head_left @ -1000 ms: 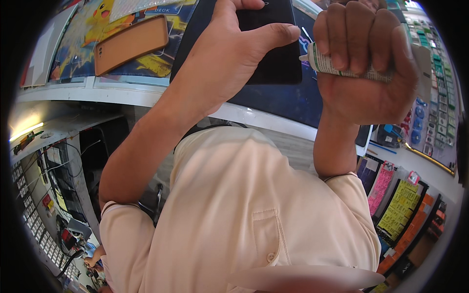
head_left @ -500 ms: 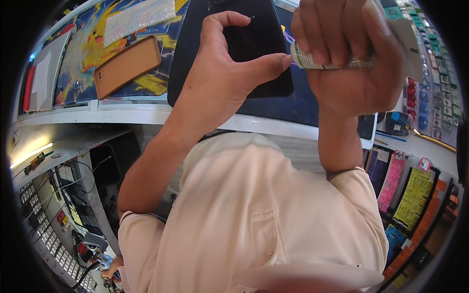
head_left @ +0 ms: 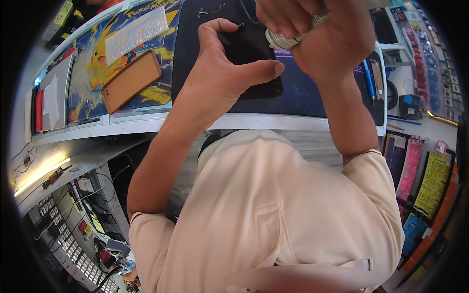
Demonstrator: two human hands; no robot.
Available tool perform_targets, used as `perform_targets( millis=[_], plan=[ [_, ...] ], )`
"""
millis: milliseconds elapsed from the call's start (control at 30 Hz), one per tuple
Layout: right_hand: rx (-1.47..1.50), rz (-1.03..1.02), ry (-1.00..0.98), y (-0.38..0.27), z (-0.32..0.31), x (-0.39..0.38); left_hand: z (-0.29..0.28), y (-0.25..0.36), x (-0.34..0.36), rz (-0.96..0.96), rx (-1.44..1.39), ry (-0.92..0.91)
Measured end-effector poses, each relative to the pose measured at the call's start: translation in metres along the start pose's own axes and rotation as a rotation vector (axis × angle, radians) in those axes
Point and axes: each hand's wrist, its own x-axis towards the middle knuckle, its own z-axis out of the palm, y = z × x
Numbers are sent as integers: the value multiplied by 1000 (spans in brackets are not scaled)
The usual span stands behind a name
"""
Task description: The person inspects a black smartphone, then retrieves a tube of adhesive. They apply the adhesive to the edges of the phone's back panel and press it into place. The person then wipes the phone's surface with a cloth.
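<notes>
My left hand rests over a flat black device, with thumb and index finger spread apart in a C shape; its other fingers are out of sight. On the device's far part a camera bump shows, and a tiny ring-like spot lies beside my index fingertip. To the right, my right hand is closed around a white squeeze tube with green print. The tube's narrow end points left, above the device's right edge; the rest is hidden in my fist.
Left of the device are a tan phone case, bubble wrap and a cartoon-printed mat. A blue pen-like tool lies right on the dark mat. Goods hang on the right wall; a white table edge runs in front.
The tube in my right hand has tilted and moved up and left, away from my left thumb tip. My left hand keeps its shape. The whole view has shifted slightly.
</notes>
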Motion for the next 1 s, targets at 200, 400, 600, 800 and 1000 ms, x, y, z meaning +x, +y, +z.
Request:
perform_targets(
  millis=[200, 400, 600, 800, 1000],
  plan=[
    [-65, -190, -127, 8, -12, 9, 0, 6, 4, -48, -24, -25],
    [-85, -213, -116, 11, -18, 17, 1, 11, 8, -55, -16, -33],
    [-18, -74, -69, 2, -19, 21, 3, 24, 8, -74, -13, -39],
    [45, -119, -15, 6, -14, 31, 0, 29, 7, -130, 24, -27],
    [-9, -142, 17, 4, -11, 33, 0, 22, 9, -137, 32, -1]
  ],
)
